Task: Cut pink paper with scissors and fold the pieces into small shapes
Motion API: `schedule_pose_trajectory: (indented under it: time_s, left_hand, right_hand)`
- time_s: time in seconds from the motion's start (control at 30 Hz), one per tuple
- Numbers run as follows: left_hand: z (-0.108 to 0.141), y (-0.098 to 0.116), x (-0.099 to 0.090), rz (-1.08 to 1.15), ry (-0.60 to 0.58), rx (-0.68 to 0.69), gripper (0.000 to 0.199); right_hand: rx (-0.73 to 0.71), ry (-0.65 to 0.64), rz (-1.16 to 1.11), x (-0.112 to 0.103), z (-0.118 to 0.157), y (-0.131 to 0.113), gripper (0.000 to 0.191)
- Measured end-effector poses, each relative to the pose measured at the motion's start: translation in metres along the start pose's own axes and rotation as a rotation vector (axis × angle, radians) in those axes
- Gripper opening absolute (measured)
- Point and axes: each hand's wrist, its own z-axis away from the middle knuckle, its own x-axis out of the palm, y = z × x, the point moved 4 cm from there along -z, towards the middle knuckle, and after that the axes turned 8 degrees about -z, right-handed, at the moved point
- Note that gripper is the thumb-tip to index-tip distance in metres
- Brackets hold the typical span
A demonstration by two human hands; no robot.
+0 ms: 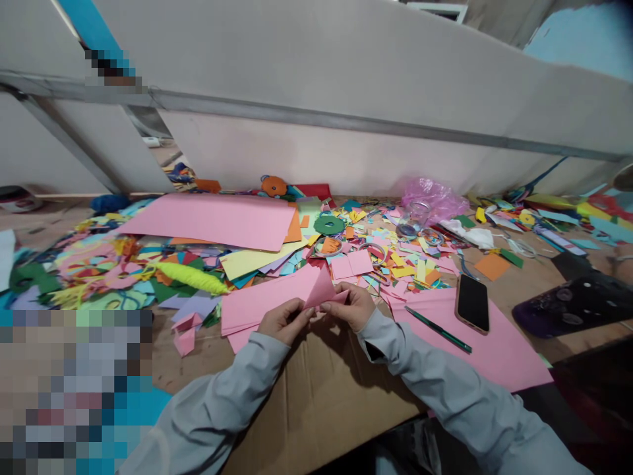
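Observation:
A folded piece of pink paper point(320, 287) is held between both hands above the near edge of the table. My left hand point(285, 320) pinches its lower left side, fingers closed. On its right side, my right hand point(357, 307) grips it between thumb and fingers. The paper rises to a point above the fingertips; its underside is hidden. Pink sheets point(267, 297) lie just behind and left of my left hand. Beneath my forearms is a brown cardboard sheet point(316, 402). A small folded pink paper shape point(186, 334) rests to the left.
A phone point(472, 303) and a green pen point(439, 329) lie on a large pink sheet point(509, 356) at right. Scissors point(373, 252) sit among paper scraps point(400, 254). Yellow yarn point(192, 278), a big pink sheet point(212, 221) and a pink plastic bag point(432, 196) lie farther back.

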Motion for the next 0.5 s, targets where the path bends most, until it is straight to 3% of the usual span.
schedule_pose_trajectory:
  time_s: [0.2,0.5]
  left_hand:
    - [0.001,0.006,-0.003,-0.023,0.027,0.051,0.030]
    - [0.001,0.005,-0.006,0.169,0.021,-0.129,0.030]
  right_hand:
    - [0.112,0.004,-0.096,0.004,0.001,0.006,0.044]
    - [0.041,0.036,-0.103,-0.005,-0.005,-0.004,0.036]
